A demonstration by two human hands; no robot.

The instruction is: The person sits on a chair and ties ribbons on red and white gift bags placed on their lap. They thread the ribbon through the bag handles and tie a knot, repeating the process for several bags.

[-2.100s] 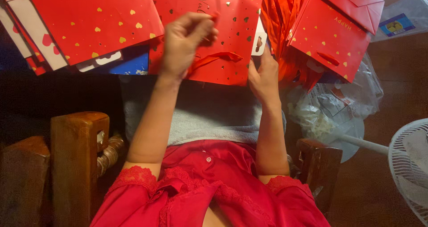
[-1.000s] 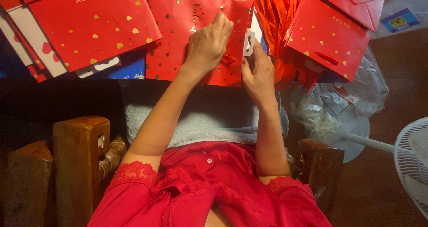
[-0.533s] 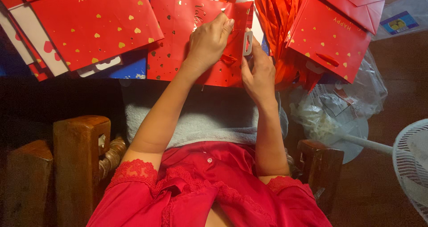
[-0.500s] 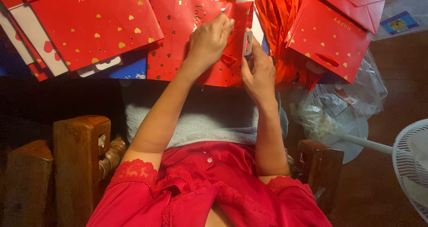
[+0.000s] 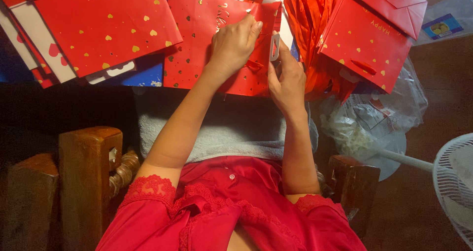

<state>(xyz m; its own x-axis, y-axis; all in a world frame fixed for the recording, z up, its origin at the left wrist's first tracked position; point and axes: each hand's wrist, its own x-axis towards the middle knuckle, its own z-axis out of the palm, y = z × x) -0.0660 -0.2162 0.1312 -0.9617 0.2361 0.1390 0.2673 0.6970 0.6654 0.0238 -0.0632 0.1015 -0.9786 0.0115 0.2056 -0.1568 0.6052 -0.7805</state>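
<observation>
A flat red paper gift bag (image 5: pixel 194 39) with gold hearts lies in front of me, above a grey towel (image 5: pixel 231 127) across my lap. My left hand (image 5: pixel 232 46) rests palm-down on the bag, fingers closed near its top edge beside a red ribbon handle (image 5: pixel 253 65). At the bag's right edge, my right hand (image 5: pixel 287 78) pinches a small white piece (image 5: pixel 274 46) between thumb and fingers. Whether the left hand grips anything under its fingers is hidden.
More red gift bags lie at the upper left (image 5: pixel 103 24) and upper right (image 5: pixel 367 39), with red ribbons (image 5: pixel 310 14) between. Clear plastic bags (image 5: pixel 369 123) sit at the right, a white fan (image 5: pixel 456 182) at the far right. Wooden chair arms (image 5: pixel 88 172) flank my lap.
My left hand slid up the bag from its middle toward the top edge. My right hand rose to the bag's right edge and now holds the white piece there.
</observation>
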